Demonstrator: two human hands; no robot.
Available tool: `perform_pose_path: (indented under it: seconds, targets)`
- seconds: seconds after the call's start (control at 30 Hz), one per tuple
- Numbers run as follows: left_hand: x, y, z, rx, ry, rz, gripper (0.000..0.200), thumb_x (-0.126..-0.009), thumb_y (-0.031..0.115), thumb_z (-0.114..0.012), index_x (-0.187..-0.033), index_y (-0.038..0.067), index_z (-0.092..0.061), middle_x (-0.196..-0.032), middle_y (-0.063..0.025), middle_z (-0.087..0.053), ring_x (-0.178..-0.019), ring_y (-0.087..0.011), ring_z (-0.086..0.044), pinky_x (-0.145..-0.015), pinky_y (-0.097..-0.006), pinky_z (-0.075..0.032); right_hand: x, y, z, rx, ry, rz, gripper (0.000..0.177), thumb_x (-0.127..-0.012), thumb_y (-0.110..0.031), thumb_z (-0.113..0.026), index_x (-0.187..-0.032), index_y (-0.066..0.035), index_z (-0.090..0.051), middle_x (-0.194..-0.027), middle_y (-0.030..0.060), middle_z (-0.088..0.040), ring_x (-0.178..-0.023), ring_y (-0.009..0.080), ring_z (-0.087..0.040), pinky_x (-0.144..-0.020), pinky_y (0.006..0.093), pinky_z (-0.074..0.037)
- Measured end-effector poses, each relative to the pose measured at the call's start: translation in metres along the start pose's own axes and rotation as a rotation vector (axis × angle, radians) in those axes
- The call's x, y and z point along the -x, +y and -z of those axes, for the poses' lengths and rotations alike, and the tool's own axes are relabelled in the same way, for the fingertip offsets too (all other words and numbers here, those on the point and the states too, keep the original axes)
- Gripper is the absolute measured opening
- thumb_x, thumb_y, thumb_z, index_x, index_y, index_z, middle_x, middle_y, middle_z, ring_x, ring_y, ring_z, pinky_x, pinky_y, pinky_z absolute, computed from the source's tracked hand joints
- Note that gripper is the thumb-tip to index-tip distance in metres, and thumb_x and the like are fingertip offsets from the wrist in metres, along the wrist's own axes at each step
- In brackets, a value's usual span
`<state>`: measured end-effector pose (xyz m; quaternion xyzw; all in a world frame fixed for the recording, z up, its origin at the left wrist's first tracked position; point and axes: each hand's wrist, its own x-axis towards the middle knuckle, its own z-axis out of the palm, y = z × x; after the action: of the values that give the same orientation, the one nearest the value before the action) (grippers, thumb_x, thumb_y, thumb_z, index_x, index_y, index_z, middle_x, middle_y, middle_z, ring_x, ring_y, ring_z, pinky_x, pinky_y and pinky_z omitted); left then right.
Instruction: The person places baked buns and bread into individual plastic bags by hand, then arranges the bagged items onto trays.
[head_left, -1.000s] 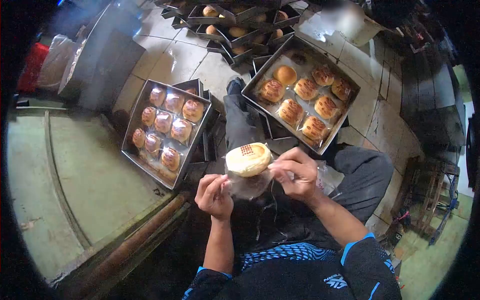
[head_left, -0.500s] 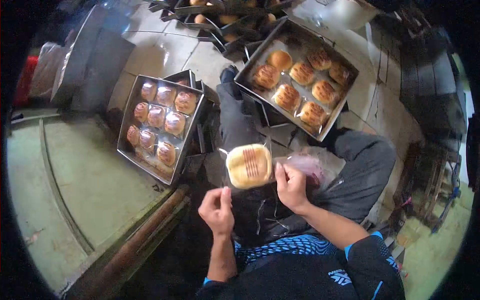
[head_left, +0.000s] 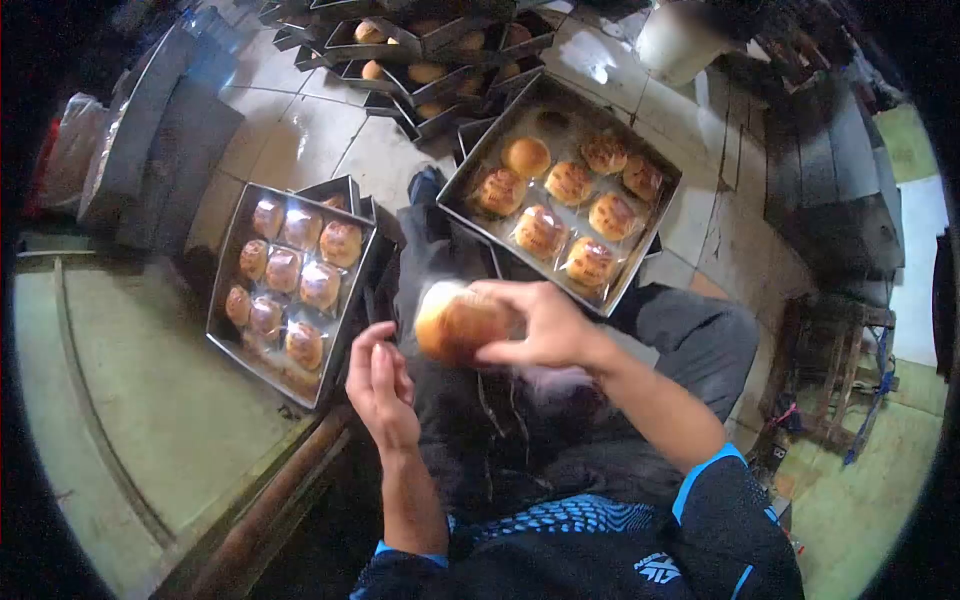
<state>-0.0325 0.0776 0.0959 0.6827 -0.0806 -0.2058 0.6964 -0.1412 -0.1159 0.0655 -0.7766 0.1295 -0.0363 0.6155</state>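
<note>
My right hand (head_left: pixel 548 325) grips a golden-brown bun (head_left: pixel 460 322) over my lap, thumb below and fingers above. The bun is blurred by motion, and its clear wrapper is hard to make out. My left hand (head_left: pixel 383 385) is just left of the bun, apart from it, with its fingers stretched out and nothing in them. Below my right hand, clear plastic bags with a pinkish tint (head_left: pixel 562 385) lie partly hidden on my lap. A metal tray of shiny wrapped buns (head_left: pixel 283 270) stands to the left. Another tray of marked buns (head_left: pixel 540 232) is ahead on the right.
Stacked dark trays with buns (head_left: pixel 425 73) stand at the back on the tiled floor. A white bucket (head_left: pixel 675 45) is at the back right. A green surface with a wooden edge (head_left: pixel 130 400) lies on the left. A small wooden stool (head_left: pixel 840 360) stands at the right.
The bun has turned from its striped face to its brown side and shifted left. My right hand has gone from pinching the bag's edge to grasping the bun; my left hand has let go.
</note>
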Motion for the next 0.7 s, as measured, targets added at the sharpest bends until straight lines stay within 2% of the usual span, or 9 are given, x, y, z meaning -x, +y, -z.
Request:
perform_pose_path:
  seconds: [0.07,0.1,0.13,0.2,0.27,0.33,0.43,0.57,0.7]
  targets:
    - [0.004,-0.025,0.006,0.018,-0.056,-0.011,0.03,-0.101,0.029,-0.053,-0.113,0.002,-0.063,-0.075,0.0053,-0.049,-0.055,0.0003,-0.035,-0.046,-0.0177,-0.024,-0.019,0.021,0.028,-0.122,0.22,-0.183,0.069,-0.081,-0.03,-0.084,-0.135,0.002,-0.054,-0.12,0.0121,-0.066,-0.111,0.0182,-0.062,-0.098,0.0327,-0.049]
    - [0.008,-0.04,0.004,0.026,-0.038,0.066,0.025,-0.099,0.025,-0.058,-0.107,0.003,-0.065,-0.075,0.0041,-0.049,-0.057,-0.0009,-0.036,-0.048,-0.019,-0.027,-0.036,0.062,0.043,-0.388,0.321,-0.342,0.072,-0.08,-0.028,-0.085,-0.135,0.001,-0.049,-0.115,0.0148,-0.066,-0.105,0.0223,-0.065,-0.092,0.0362,-0.052]
    - [0.008,-0.057,0.0,-0.171,-0.022,-0.086,0.02,-0.096,0.022,-0.061,-0.102,0.003,-0.066,-0.074,0.0034,-0.048,-0.058,-0.0021,-0.038,-0.05,-0.0201,-0.029,-0.05,0.062,0.062,-0.503,0.49,-0.535,0.069,-0.082,-0.025,-0.084,-0.134,-0.001,-0.046,-0.11,0.0139,-0.067,-0.101,0.0235,-0.066,-0.083,0.0388,-0.056]
    - [0.011,-0.063,-0.004,-0.332,-0.001,-0.174,0.009,-0.091,0.011,-0.068,-0.09,0.003,-0.067,-0.072,0.0012,-0.048,-0.062,-0.0059,-0.042,-0.054,-0.023,-0.033,-0.082,0.097,0.111,-0.545,0.648,-0.499,0.062,-0.086,-0.023,-0.081,-0.132,-0.001,-0.047,-0.11,0.0146,-0.065,-0.087,0.024,-0.068,-0.071,0.0405,-0.058]
    - [0.006,-0.062,-0.005,-0.322,-0.02,-0.186,0.008,-0.091,0.011,-0.067,-0.09,0.003,-0.066,-0.073,0.0013,-0.049,-0.062,-0.0064,-0.042,-0.055,-0.0232,-0.032,-0.098,0.153,0.169,-0.347,0.731,-0.393,0.051,-0.096,-0.027,-0.068,-0.134,0.0,-0.048,-0.107,0.0148,-0.065,-0.076,0.0235,-0.068,-0.068,0.0377,-0.059]
    - [-0.001,-0.064,-0.003,-0.335,-0.013,-0.237,0.007,-0.091,0.009,-0.066,-0.089,0.002,-0.066,-0.073,0.0014,-0.05,-0.06,-0.0059,-0.042,-0.054,-0.0226,-0.033,-0.087,0.209,0.215,0.419,0.98,-0.508,0.032,-0.102,-0.03,-0.053,-0.109,-0.002,-0.066,-0.079,0.0069,-0.066,-0.06,0.0159,-0.063,-0.055,0.0322,-0.053]
    - [0.0,-0.064,-0.002,-0.258,0.002,-0.188,0.008,-0.091,0.009,-0.066,-0.088,0.002,-0.065,-0.074,0.0015,-0.051,-0.06,-0.0054,-0.043,-0.055,-0.0222,-0.034,-0.035,0.186,0.194,-0.002,0.664,-0.733,0.03,-0.098,-0.029,-0.061,-0.101,-0.003,-0.076,-0.08,0.0068,-0.07,-0.059,0.0136,-0.063,-0.054,0.0305,-0.051]
    - [0.004,-0.067,-0.001,-0.282,-0.05,-0.138,0.007,-0.097,0.008,-0.062,-0.094,0.002,-0.062,-0.083,0.0049,-0.054,-0.073,-0.0032,-0.046,-0.065,-0.0188,-0.037,0.098,0.121,0.113,-0.242,0.176,-0.633,0.026,-0.089,-0.02,-0.074,-0.106,-0.001,-0.068,-0.074,0.0024,-0.065,-0.065,0.0105,-0.062,-0.064,0.0253,-0.054]
    - [0.014,-0.058,-0.026,-0.204,-0.105,-0.11,0.006,-0.095,0.008,-0.064,-0.096,0.002,-0.062,-0.083,0.0045,-0.055,-0.073,-0.0034,-0.048,-0.065,-0.0186,-0.038,0.192,0.093,0.039,0.084,0.375,-0.619,0.023,-0.088,-0.014,-0.075,-0.102,0.001,-0.066,-0.074,-0.0012,-0.065,-0.066,0.0109,-0.061,-0.068,0.0272,-0.052]
